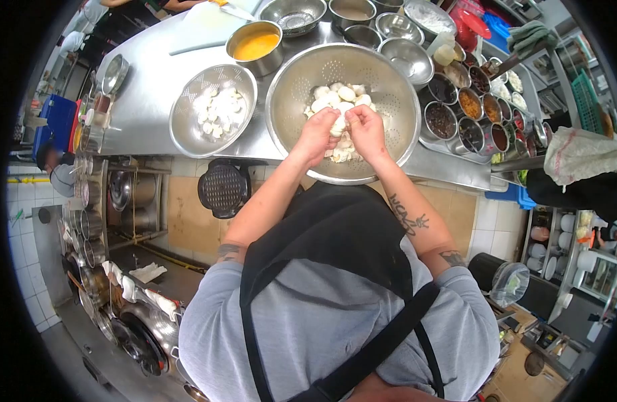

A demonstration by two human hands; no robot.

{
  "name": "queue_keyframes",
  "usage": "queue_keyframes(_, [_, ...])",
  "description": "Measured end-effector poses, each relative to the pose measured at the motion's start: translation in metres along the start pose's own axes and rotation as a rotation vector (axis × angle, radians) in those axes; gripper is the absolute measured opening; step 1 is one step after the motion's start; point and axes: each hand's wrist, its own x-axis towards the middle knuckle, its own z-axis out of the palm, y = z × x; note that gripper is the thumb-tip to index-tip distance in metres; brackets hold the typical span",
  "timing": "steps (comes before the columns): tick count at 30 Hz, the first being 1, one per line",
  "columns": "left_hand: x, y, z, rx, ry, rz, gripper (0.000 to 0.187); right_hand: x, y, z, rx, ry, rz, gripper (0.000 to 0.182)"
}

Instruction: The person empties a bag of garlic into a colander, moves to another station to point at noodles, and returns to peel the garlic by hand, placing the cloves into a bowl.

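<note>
Both my hands are over a large perforated metal colander [281, 114] that holds a pile of whitish garlic bulbs [335, 98]. Closed around one garlic bulb [338, 124] is my left hand [316, 137]. My right hand [366, 134] pinches the same bulb from the other side, its fingertips close to those of the left. Papery bits of skin [344, 149] lie below the fingers inside the colander. To the left, a smaller metal colander [182, 127] contains loose white cloves [220, 112].
A pot of orange liquid [257, 47] stands behind the smaller colander, beside a white cutting board [204, 27]. Metal bowls [405, 61] and several seasoning containers [470, 105] crowd the right. A black stool [224, 187] sits below the counter. Another person [57, 167] is at far left.
</note>
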Motion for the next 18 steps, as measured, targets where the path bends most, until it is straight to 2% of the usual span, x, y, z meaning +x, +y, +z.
queue_keyframes(3, [0.005,-0.002,0.005,0.113,0.075,0.032,0.022,0.003,0.004,-0.013,-0.488,0.033,0.005,0.019])
queue_keyframes(6, [0.009,0.0,-0.005,0.048,0.094,-0.023,0.028,-0.002,0.001,-0.017,-0.855,-0.023,-0.359,0.03])
queue_keyframes(8, [-0.002,0.007,0.001,-0.074,0.123,-0.083,0.034,-0.002,-0.005,-0.014,-0.717,-0.031,-0.214,0.037])
queue_keyframes(9, [-0.005,0.011,0.004,-0.125,0.049,-0.083,0.034,-0.003,-0.011,-0.012,-0.648,-0.034,-0.141,0.04])
queue_keyframes(12, [-0.008,0.012,0.004,-0.22,-0.14,-0.062,0.033,-0.009,-0.034,0.0,-0.201,-0.217,0.251,0.048])
queue_keyframes(15, [0.012,-0.009,-0.012,-0.231,-0.297,-0.006,0.03,-0.005,-0.016,-0.001,-0.101,-0.274,0.226,0.051])
queue_keyframes(17, [0.018,-0.019,-0.021,-0.287,-0.439,0.0,0.029,-0.01,-0.008,0.006,0.018,-0.214,0.15,0.048])
queue_keyframes(18, [0.017,-0.018,-0.018,-0.201,-0.327,0.012,0.027,-0.012,-0.007,0.01,0.077,-0.184,0.112,0.047])
